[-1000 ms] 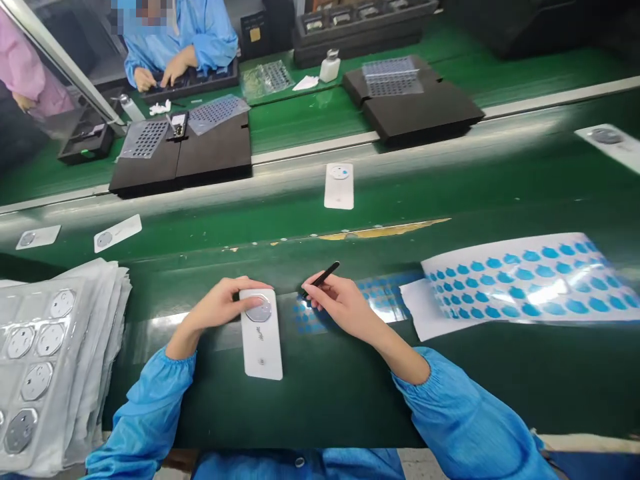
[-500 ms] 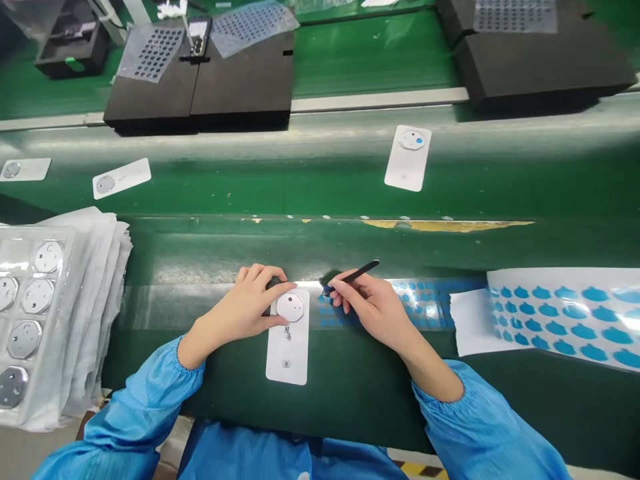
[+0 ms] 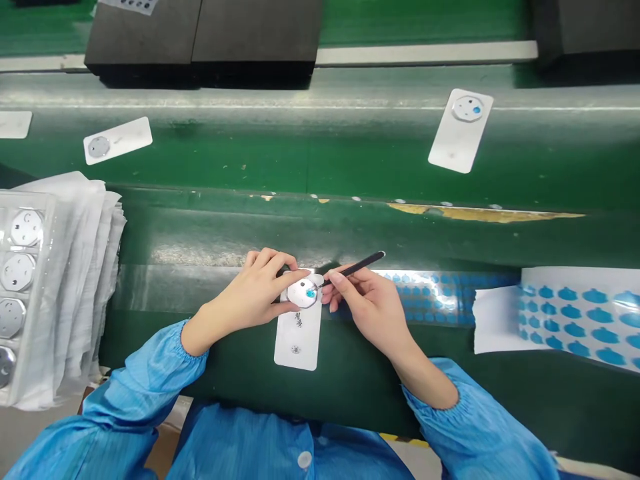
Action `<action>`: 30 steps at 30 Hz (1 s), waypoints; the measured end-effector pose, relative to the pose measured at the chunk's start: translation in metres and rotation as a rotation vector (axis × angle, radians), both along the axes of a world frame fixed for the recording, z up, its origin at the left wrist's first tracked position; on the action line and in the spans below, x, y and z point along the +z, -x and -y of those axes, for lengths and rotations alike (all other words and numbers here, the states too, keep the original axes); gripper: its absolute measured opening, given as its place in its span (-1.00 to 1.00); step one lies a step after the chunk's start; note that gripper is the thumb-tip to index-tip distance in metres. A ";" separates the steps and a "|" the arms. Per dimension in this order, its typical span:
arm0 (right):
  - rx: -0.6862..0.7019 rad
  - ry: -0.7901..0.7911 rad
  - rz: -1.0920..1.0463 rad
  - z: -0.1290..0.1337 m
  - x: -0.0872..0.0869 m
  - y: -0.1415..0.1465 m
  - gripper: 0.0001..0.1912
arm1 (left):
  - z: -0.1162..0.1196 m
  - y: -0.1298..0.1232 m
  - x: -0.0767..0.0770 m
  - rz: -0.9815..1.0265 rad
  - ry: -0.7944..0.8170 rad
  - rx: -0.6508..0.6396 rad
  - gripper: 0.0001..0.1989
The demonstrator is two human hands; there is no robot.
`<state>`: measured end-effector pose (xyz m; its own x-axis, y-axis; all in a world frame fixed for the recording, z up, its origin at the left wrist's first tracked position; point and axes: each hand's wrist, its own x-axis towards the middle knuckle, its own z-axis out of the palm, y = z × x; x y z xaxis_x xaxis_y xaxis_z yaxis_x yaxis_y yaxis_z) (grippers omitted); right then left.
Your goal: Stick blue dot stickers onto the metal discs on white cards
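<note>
Tweezers shifted onto white disc, between hands.

Green work surface. At upper left, 2 white cards are borne; at upper right, 1 further card. Black blocks are set along the top. At left, stacked trays are placed; at centre, 1 printed card; at right, 1 blue-dotted strip and 1 blue-dotted sheet.

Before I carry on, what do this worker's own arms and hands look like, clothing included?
Both the left hand and right hand are bare, with no gloves. Shiny bright-blue sleeves cover the arms, loose and wrinkled, gathered at the cuffs and ending above the wrists. No markings or cables show on them.
</note>
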<state>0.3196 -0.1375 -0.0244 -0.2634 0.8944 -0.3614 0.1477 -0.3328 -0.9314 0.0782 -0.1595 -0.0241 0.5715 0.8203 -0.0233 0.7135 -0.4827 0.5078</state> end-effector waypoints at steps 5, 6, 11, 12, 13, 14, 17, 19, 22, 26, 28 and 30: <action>-0.003 -0.013 0.037 0.002 -0.001 -0.001 -0.55 | 0.000 0.000 0.001 -0.009 0.023 -0.008 -0.47; -0.003 -0.018 0.043 0.002 -0.001 -0.001 -0.55 | 0.000 0.000 0.000 -0.007 0.024 -0.007 -0.47; -0.005 -0.036 0.063 0.002 0.000 0.000 -0.56 | 0.000 0.000 -0.002 0.009 0.018 0.003 -0.49; -0.006 -0.041 0.060 0.002 0.000 0.001 -0.57 | 0.000 0.000 -0.002 0.009 0.016 0.002 -0.48; -0.008 -0.046 0.053 0.002 0.000 0.001 -0.58 | 0.000 0.000 -0.002 0.007 0.014 0.000 -0.47; -0.011 -0.050 0.047 0.002 0.000 0.001 -0.59 | 0.000 0.000 -0.002 0.005 0.012 -0.002 -0.46; -0.018 -0.056 0.037 0.002 0.000 0.001 -0.60 | -0.001 0.000 -0.001 -0.009 0.014 -0.001 -0.46; -0.013 -0.056 0.044 0.003 -0.002 0.001 -0.59 | 0.000 0.000 -0.001 -0.017 0.014 -0.001 -0.47; -0.004 -0.055 0.051 0.003 -0.004 0.000 -0.59 | 0.000 0.000 -0.002 -0.021 0.011 -0.002 -0.46; 0.003 -0.050 0.043 0.003 -0.004 -0.001 -0.61 | 0.000 0.000 -0.002 -0.007 0.005 -0.005 -0.45; 0.007 -0.055 0.044 0.003 -0.003 -0.001 -0.61 | -0.001 0.000 -0.002 -0.008 0.014 -0.005 -0.46; 0.015 -0.063 0.059 0.003 -0.002 -0.002 -0.61 | -0.001 0.001 -0.002 -0.014 0.024 0.000 -0.48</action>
<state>0.3213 -0.1409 -0.0268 -0.2566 0.9120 -0.3201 0.2071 -0.2717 -0.9399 0.0777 -0.1584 -0.0257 0.5713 0.8192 -0.0507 0.7203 -0.4709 0.5093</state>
